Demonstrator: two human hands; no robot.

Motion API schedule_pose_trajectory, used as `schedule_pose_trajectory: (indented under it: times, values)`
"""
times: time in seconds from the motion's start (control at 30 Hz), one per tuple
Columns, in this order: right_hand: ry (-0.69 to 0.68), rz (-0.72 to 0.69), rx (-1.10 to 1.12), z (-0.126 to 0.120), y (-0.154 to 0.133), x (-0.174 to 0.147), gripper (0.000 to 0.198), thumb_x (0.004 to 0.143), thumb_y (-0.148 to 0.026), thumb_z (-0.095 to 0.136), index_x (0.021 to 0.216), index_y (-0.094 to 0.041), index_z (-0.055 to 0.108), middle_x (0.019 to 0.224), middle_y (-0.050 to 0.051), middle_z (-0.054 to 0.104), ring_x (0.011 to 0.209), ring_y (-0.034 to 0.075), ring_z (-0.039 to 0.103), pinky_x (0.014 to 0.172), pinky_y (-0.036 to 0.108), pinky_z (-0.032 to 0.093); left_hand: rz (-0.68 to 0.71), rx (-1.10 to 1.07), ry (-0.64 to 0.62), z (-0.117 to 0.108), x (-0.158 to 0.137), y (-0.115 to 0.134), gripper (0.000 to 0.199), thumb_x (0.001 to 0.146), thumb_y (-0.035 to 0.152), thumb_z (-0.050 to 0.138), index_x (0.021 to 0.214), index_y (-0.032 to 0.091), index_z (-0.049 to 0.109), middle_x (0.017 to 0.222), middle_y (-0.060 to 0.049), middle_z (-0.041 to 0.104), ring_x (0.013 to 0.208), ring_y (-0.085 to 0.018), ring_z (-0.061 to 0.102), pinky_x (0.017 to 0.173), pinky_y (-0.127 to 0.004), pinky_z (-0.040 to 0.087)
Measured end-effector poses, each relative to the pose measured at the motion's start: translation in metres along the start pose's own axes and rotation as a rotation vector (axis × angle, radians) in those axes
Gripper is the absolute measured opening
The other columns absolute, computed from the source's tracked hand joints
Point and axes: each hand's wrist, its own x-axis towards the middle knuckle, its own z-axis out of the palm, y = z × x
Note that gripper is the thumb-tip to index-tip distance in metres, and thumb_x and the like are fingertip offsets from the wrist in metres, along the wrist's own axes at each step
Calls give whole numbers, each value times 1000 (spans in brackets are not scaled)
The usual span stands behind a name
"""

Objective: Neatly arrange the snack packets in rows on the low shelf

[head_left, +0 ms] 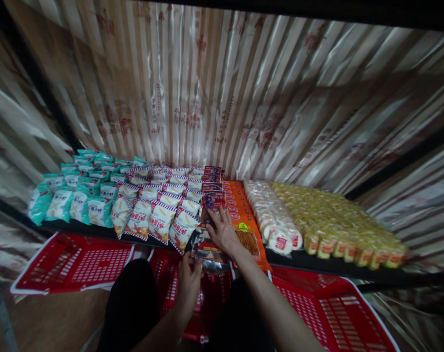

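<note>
My left hand (189, 274) is at the shelf's front edge, its fingers pinched on the near left corner of a dark, shiny snack packet (208, 252). My right hand (223, 233) lies with fingers stretched out over the same row, touching the dark red and purple packets (212, 187) that run toward the back. Part of the packet under the right hand is hidden. Left of this row stand white snack bags (159, 220) with striped tops. On its right lies a large orange packet (245, 220), partly behind my right forearm.
Teal snack bags (75, 203) fill the shelf's left end. White round wrapped cakes (278, 237) and yellow wrapped cakes (335, 220) cover the right. Red baskets (86, 259) stand beneath the black shelf (309, 261). Behind hangs a striped plastic sheet (207, 98).
</note>
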Motion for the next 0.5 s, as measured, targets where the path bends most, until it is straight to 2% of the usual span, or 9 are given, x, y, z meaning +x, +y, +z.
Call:
schedule_pose_trajectory:
  times: [0.1, 0.27, 0.37, 0.5]
  values:
    - [17, 77, 13, 2, -3, 1, 56, 85, -36, 50, 138, -21, 39, 151, 11, 20, 140, 31, 5, 109, 51, 22, 52, 1, -41, -1, 0, 2, 49, 78, 34, 53, 119, 8, 48, 123, -21, 48, 100, -25, 60, 74, -32, 55]
    - [1, 40, 18, 2, -4, 1, 55, 85, -38, 48, 136, -18, 43, 148, 12, 27, 140, 29, 7, 110, 50, 20, 131, 194, -42, -2, -3, -1, 41, 78, 28, 49, 115, 10, 54, 120, -18, 49, 103, -24, 58, 81, -32, 53]
    - [16, 15, 8, 1, -3, 1, 54, 85, -38, 48, 136, -19, 43, 148, 11, 29, 140, 28, 7, 111, 49, 19, 303, 336, 18, -11, -3, -3, 40, 78, 27, 46, 113, 10, 56, 114, -16, 51, 102, -23, 58, 91, -37, 48]
    - [17, -9, 1, -1, -2, 2, 54, 85, -36, 50, 134, -15, 45, 148, 13, 28, 140, 28, 6, 113, 47, 17, 576, 503, 124, -19, 3, 4, 39, 81, 26, 42, 113, 13, 59, 121, -16, 47, 117, -25, 48, 102, -40, 39]
